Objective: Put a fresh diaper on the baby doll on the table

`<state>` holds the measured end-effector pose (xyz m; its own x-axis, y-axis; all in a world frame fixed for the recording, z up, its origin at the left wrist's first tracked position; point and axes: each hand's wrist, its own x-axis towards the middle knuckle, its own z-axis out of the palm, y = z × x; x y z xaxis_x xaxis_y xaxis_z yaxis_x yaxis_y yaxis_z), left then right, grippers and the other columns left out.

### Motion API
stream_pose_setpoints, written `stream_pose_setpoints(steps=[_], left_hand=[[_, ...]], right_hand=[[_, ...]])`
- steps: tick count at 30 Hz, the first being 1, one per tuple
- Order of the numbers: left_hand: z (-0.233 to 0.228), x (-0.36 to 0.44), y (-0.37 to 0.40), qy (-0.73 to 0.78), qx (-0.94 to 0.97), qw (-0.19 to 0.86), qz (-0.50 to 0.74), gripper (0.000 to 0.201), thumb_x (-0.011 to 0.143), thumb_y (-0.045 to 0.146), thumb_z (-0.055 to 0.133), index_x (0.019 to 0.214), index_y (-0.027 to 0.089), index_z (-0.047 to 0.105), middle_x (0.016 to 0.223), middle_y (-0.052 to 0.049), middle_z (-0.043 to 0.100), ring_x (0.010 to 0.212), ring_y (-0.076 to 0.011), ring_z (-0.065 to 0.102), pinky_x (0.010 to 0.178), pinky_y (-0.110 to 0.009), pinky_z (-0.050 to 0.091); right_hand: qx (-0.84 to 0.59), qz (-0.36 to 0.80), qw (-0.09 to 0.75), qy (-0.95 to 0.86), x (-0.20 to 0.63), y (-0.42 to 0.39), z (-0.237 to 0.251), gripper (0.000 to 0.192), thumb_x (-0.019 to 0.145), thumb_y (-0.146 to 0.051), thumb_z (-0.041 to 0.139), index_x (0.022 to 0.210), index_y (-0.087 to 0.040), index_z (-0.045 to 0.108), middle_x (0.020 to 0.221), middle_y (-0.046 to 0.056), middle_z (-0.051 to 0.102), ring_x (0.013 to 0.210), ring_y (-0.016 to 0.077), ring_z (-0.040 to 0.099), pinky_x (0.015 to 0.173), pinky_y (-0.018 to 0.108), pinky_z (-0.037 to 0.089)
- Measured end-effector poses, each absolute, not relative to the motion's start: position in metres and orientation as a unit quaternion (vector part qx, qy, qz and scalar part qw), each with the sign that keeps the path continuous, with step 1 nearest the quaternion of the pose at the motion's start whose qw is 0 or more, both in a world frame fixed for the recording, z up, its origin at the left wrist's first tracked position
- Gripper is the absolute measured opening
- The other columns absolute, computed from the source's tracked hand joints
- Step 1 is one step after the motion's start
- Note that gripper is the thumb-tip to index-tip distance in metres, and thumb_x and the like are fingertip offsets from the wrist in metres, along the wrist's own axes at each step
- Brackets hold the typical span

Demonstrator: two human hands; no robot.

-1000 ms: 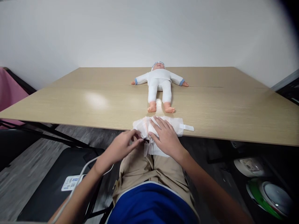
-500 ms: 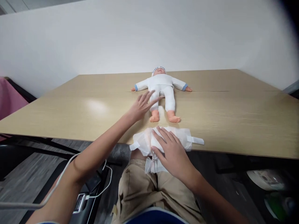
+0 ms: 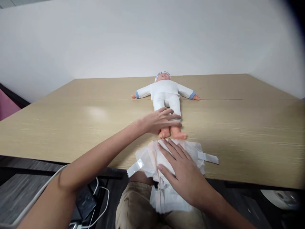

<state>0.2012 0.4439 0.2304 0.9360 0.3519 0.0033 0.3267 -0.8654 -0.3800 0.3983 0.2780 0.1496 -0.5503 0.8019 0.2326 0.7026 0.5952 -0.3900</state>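
White cloth covers the baby doll (image 3: 166, 92), which lies on its back along the middle of the pale wooden counter (image 3: 238, 127), arms spread to left and right, head at the far end and bare feet pointing toward the near edge. Lying flat like this, its legs are within easy reach from the near side. The left hand (image 3: 158, 121) reaches across from the left and rests over the doll's shins just above the feet, fingers laid across both legs and partly curled; whether the grip is truly closed around them I cannot tell, since the thumb is hidden beneath.

Just near of the feet an open white nappy (image 3: 152, 159) straddles the near counter edge, its far half spread on the wood and its near half hanging down over the lap. The right hand (image 3: 183, 173) presses flat on it, fingers apart and straight, pinning it so that it does not slide off. Tape tabs (image 3: 209, 157) stick out to either side, unfastened.
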Motion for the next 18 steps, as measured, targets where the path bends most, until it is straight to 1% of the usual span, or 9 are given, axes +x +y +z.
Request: stream_pose_setpoints(steps=[2,5,7,10,12,15,18], left_hand=[[0.228,0.204,0.449,-0.166,-0.971,0.172,0.011,0.067,0.084,0.023,0.076,0.15,0.032,0.065,0.166,-0.009,0.058,0.134,-0.0359,0.057,0.113,-0.048,0.042],[0.223,0.206,0.455,-0.153,-0.976,0.151,-0.03,0.042,0.095,0.025,0.067,0.136,0.03,0.073,0.156,-0.01,0.065,0.128,-0.0345,0.058,0.108,-0.048,0.041],[0.222,0.207,0.459,-0.154,-0.979,0.123,-0.058,0.034,0.097,0.026,0.063,0.129,0.029,0.075,0.152,-0.009,0.068,0.127,-0.0341,0.058,0.108,-0.049,0.04],[0.233,0.206,0.464,-0.176,-0.978,0.044,-0.1,0.034,0.094,0.03,0.066,0.127,0.03,0.075,0.152,-0.006,0.07,0.129,-0.0349,0.058,0.111,-0.05,0.038],[0.249,0.205,0.468,-0.195,-0.971,-0.022,-0.14,0.037,0.095,0.032,0.065,0.131,0.031,0.074,0.15,-0.006,0.073,0.129,-0.0345,0.059,0.113,-0.051,0.038],[0.278,0.204,0.478,-0.209,-0.947,-0.103,-0.221,0.038,0.098,0.032,0.063,0.135,0.03,0.073,0.139,-0.005,0.078,0.126,-0.0305,0.064,0.113,-0.048,0.042],[0.303,0.203,0.491,-0.247,-0.91,-0.156,-0.294,0.04,0.094,0.039,0.074,0.133,0.026,0.076,0.129,-0.006,0.081,0.119,-0.0292,0.07,0.108,-0.046,0.05]], right_hand=[[-0.43,0.126,0.196,-0.872,0.398,0.28,0.149,0.063,0.113,-0.047,0.054,0.173,-0.027,0.048,0.182,0.006,0.038,0.17,0.0332,0.038,0.136,0.064,0.042],[-0.43,0.132,0.185,-0.874,0.397,0.283,0.149,0.064,0.114,-0.048,0.053,0.174,-0.027,0.046,0.183,0.006,0.036,0.171,0.0335,0.036,0.136,0.065,0.041],[-0.43,0.143,0.178,-0.873,0.397,0.288,0.151,0.065,0.114,-0.05,0.053,0.174,-0.028,0.045,0.184,0.005,0.034,0.172,0.0334,0.034,0.137,0.065,0.039],[-0.43,0.169,0.162,-0.872,0.399,0.301,0.154,0.067,0.114,-0.053,0.053,0.177,-0.032,0.04,0.186,0.003,0.029,0.174,0.0315,0.028,0.14,0.064,0.035],[-0.428,0.186,0.147,-0.872,0.4,0.314,0.156,0.068,0.114,-0.054,0.053,0.178,-0.035,0.037,0.186,0.002,0.028,0.175,0.0301,0.027,0.141,0.064,0.032],[-0.421,0.188,0.142,-0.876,0.399,0.339,0.156,0.068,0.114,-0.052,0.053,0.178,-0.034,0.036,0.187,0.003,0.027,0.175,0.0283,0.024,0.143,0.062,0.028],[-0.421,0.16,0.158,-0.879,0.393,0.373,0.153,0.067,0.115,-0.054,0.051,0.177,-0.031,0.038,0.186,0.005,0.029,0.175,0.028,0.026,0.143,0.061,0.026]])
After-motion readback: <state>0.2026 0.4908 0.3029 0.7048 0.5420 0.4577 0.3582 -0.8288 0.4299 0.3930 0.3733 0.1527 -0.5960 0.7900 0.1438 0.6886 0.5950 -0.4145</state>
